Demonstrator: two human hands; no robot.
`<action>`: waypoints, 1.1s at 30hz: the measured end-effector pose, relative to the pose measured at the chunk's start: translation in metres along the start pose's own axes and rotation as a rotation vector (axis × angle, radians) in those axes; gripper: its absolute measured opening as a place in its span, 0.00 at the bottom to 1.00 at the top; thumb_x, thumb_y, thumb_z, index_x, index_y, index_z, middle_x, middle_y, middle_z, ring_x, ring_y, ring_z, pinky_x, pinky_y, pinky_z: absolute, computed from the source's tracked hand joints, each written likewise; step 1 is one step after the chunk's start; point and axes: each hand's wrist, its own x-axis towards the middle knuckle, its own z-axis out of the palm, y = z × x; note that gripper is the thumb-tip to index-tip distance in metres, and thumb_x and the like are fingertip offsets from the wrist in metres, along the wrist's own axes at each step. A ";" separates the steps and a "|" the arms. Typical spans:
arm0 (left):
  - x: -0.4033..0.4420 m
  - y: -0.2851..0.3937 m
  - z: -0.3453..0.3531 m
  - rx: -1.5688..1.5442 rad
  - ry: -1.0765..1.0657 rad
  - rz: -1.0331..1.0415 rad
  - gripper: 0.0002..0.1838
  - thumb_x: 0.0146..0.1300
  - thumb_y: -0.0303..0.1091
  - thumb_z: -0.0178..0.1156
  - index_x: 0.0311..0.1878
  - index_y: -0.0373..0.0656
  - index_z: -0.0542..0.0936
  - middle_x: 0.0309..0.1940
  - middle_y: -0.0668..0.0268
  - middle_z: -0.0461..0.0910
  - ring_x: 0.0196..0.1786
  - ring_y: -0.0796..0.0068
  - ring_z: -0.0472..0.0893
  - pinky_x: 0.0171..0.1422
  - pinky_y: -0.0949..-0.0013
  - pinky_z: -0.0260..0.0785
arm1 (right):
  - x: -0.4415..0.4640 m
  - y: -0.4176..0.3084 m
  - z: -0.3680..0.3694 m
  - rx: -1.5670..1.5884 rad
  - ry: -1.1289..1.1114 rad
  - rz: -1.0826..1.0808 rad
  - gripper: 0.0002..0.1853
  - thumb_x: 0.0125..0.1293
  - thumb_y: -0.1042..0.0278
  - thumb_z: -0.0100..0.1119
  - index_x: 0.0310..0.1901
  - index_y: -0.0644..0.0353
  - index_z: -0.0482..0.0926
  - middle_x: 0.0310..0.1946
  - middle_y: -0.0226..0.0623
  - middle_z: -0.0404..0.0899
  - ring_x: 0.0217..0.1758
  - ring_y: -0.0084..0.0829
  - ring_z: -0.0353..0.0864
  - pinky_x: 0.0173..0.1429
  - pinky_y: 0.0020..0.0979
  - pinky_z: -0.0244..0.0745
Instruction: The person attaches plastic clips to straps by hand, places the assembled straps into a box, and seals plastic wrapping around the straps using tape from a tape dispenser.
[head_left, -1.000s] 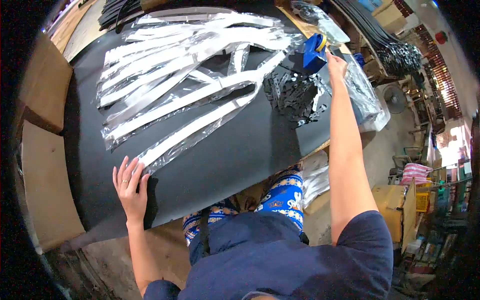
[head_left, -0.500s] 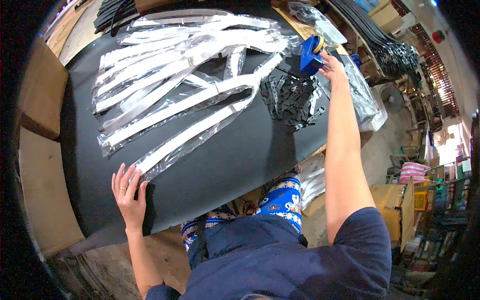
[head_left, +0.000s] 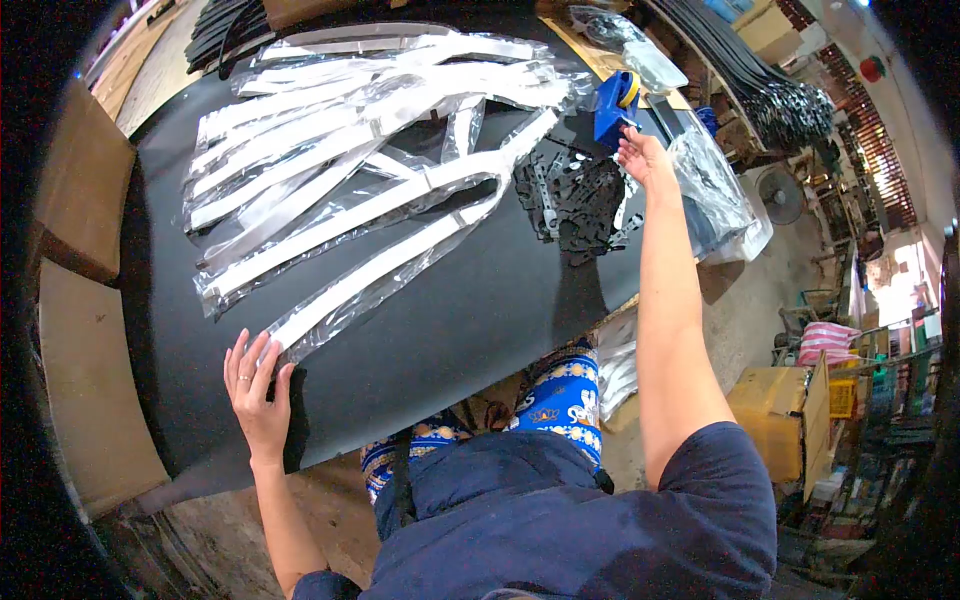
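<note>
My left hand [head_left: 260,395] lies with its fingers spread on the dark tabletop, fingertips at the lower end of a white strip in clear plastic [head_left: 350,296]. Several more wrapped white strips [head_left: 330,150] fan out across the table above it. At the upper right, my right hand [head_left: 641,155] has its fingers bent together at the near end of a blue tape dispenser [head_left: 610,110] with a yellow core. Whatever is between those fingers is too small to make out. A pile of small black parts [head_left: 578,205] sits just left of and below that hand.
Cardboard boxes [head_left: 85,180] stand along the left edge. Clear plastic bags [head_left: 705,185] lie at the table's right edge. Beyond them are long black strips [head_left: 760,90], a fan [head_left: 781,194] and a carton [head_left: 768,420] on the right.
My right hand has come down from the dispenser's yellow-cored side to its near end, its fingers drawing together. My left hand stays at the strip's end. The view has shifted slightly.
</note>
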 end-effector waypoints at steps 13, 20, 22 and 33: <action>-0.001 -0.008 0.001 -0.062 0.054 -0.020 0.16 0.52 0.32 0.70 0.46 0.45 0.83 0.53 0.65 0.80 0.64 0.59 0.72 0.69 0.53 0.60 | -0.063 0.017 0.089 -0.397 -0.394 -0.423 0.14 0.63 0.64 0.64 0.45 0.66 0.82 0.31 0.32 0.80 0.28 0.18 0.74 0.32 0.18 0.68; -0.006 -0.011 0.007 -0.066 0.060 -0.041 0.18 0.54 0.34 0.69 0.50 0.48 0.82 0.55 0.68 0.79 0.65 0.62 0.71 0.71 0.54 0.58 | -0.245 0.088 0.233 -0.569 -1.143 -0.456 0.14 0.64 0.68 0.63 0.50 0.62 0.82 0.25 0.27 0.79 0.24 0.14 0.72 0.26 0.18 0.68; -0.005 -0.010 0.007 -0.103 0.075 -0.062 0.18 0.53 0.34 0.69 0.49 0.46 0.82 0.55 0.68 0.79 0.66 0.62 0.71 0.71 0.54 0.58 | -0.274 0.110 0.262 -0.650 -1.359 -0.344 0.15 0.63 0.71 0.63 0.52 0.60 0.82 0.25 0.27 0.79 0.21 0.14 0.72 0.23 0.19 0.68; -0.008 -0.012 0.007 -0.109 0.065 -0.055 0.15 0.52 0.34 0.69 0.44 0.45 0.80 0.54 0.66 0.79 0.66 0.62 0.70 0.71 0.53 0.57 | -0.305 0.153 0.325 -0.817 -1.639 -0.064 0.40 0.59 0.70 0.67 0.71 0.56 0.57 0.21 0.31 0.76 0.15 0.15 0.68 0.15 0.17 0.56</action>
